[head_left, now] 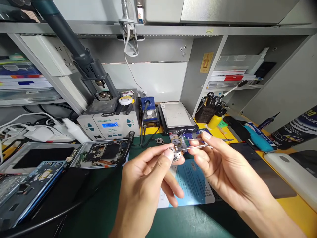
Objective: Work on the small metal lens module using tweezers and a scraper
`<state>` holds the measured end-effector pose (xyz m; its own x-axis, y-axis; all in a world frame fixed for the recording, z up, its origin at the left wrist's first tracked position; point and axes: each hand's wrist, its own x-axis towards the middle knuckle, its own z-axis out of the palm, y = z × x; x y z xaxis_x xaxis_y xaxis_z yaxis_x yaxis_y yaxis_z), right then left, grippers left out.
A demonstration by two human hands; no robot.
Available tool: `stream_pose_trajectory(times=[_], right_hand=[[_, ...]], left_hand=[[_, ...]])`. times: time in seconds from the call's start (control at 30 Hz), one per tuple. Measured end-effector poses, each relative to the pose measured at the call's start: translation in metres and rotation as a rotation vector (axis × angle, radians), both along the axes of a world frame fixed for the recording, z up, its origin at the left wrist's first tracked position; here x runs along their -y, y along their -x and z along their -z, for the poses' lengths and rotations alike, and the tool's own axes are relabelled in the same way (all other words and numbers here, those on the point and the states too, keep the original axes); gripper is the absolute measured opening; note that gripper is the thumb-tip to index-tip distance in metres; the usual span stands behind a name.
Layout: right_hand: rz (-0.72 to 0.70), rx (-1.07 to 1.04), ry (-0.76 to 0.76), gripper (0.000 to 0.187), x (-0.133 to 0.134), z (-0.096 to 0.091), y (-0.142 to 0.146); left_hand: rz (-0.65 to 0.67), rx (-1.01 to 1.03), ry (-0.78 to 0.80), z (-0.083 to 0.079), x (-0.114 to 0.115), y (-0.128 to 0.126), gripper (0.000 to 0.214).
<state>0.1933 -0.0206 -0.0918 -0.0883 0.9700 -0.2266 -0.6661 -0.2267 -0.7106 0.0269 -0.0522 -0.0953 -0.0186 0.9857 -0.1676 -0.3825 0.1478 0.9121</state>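
My left hand (pixel 145 180) pinches a small phone camera module (pixel 177 158) between thumb and index finger. The module is metal-framed, with a dark round lens and a short copper-coloured flex. In my right hand (pixel 230 168) are thin metal tweezers (pixel 194 146), held by thumb and fingers and pointing left. Their tips lie at the module's upper right edge; whether they grip the flex I cannot tell. A similar small module (pixel 159 141) rests on the green mat (pixel 99 211) just beyond my left hand. Below both hands lies a blue printed card (pixel 190 185).
Behind my hands stand a hot plate (pixel 177 114), a blue soldering iron holder (pixel 150 109) and a rework station (pixel 109 124), whose black hose crosses the mat. Opened phones and a circuit-board tray (pixel 81 155) sit left. At right are a yellow bottle (pixel 215 121) and a spray can (pixel 294 129).
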Motion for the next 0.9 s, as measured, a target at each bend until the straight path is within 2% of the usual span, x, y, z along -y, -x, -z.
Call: stream_pose_trajectory(times=[0.2,0.4,0.67,0.9], right_hand=[[0.002,0.06,-0.071,0.025,-0.001,0.001,0.002],[0.026,0.182,-0.168,0.018,0.003,0.002,0.0],[0.224,0.412,-0.384,0.011,0.014,0.008,0.004],[0.286,0.609,-0.418,0.011,0.023,0.003,0.003]], left_hand=[[-0.007,0.009,-0.011,-0.002,0.0,-0.001,0.021],[-0.034,-0.041,0.006,-0.007,0.0,-0.002,0.023],[-0.033,-0.022,0.002,-0.007,0.003,-0.005,0.025],[-0.044,-0.072,-0.013,-0.007,0.003,-0.006,0.022]])
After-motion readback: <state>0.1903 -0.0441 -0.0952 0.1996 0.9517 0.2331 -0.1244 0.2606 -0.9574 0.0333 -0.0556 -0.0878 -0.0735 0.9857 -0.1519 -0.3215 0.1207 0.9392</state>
